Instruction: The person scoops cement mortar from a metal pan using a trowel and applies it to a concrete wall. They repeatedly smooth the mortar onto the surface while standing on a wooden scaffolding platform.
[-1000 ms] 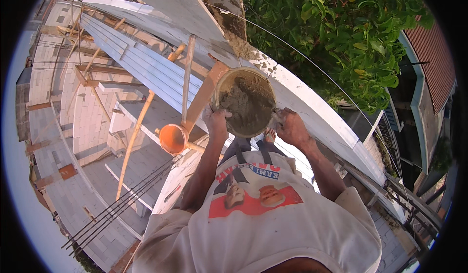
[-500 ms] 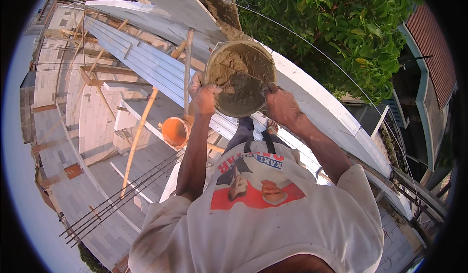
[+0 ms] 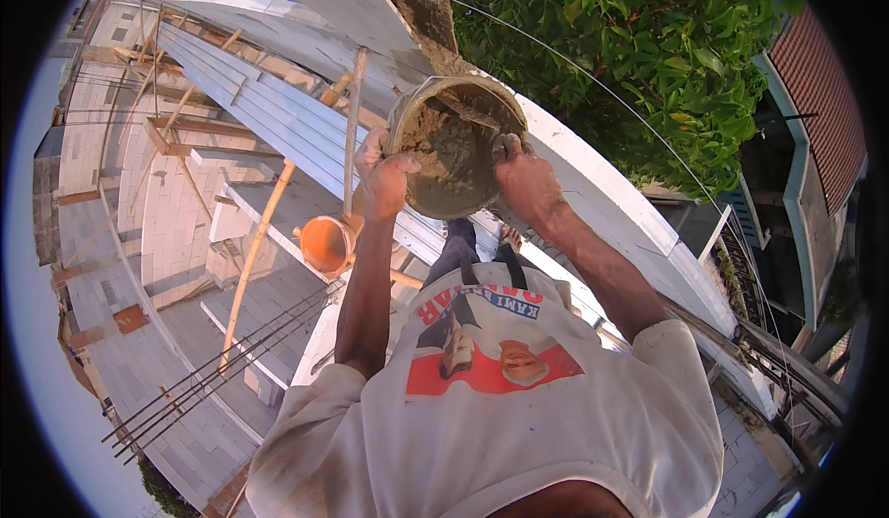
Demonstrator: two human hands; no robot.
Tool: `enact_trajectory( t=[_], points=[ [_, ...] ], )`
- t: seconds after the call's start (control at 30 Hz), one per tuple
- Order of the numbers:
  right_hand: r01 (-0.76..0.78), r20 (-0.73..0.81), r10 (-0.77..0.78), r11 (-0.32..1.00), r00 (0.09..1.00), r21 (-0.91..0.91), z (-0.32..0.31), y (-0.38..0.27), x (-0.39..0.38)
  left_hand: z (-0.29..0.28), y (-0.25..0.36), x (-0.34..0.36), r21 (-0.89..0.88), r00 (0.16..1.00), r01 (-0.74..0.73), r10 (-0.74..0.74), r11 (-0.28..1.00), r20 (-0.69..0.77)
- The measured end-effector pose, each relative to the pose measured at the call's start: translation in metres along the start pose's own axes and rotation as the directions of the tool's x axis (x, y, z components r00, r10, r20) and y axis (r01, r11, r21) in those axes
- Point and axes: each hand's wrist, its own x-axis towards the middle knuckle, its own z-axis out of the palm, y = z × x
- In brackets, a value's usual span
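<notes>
A bucket [image 3: 419, 194] of wet grey-brown mortar [image 3: 454, 152] is tilted toward me, so its inside shows. My left hand [image 3: 384, 174] is closed on the left rim, thumb over the edge. At the right rim, my right hand [image 3: 526, 180] is closed round the handle of a trowel [image 3: 472, 112]. The trowel's mortar-coated blade reaches across the upper part of the bucket. My right fingers hide the handle. Just beyond the bucket, a mortar-smeared board or slab [image 3: 417, 18] rises beside a white wall top [image 3: 574, 157].
An orange bucket or pipe end [image 3: 326, 245] sits below left, near a bamboo pole [image 3: 259, 259] and several steel bars [image 3: 218, 379]. Ribbed metal sheet [image 3: 269, 106] runs beneath my feet. A wooden post [image 3: 355, 129] stands by my left hand. A thin wire [image 3: 593, 78] crosses before leafy branches [image 3: 630, 46].
My right hand has moved up and inward over the rim. The trowel blade has come up from the mortar toward the bucket's far side. My left hand keeps its hold.
</notes>
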Motion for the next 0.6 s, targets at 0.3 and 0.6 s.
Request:
enact_trajectory(
  t=[0.3, 0.6],
  points=[
    [-0.031, 0.024, 0.03, 0.997, 0.999, 0.064, 0.01, 0.002, 0.008, 0.019, 0.015, -0.008, -0.016, 0.994, -0.089, 0.088, 0.996, -0.059],
    [-0.15, -0.127, 0.162, 0.984, 0.979, 0.097, 0.006, 0.017, 0.009, 0.03, 0.01, -0.023, 0.306, 0.975, -0.206, 0.222, 0.929, -0.017]
  ],
)
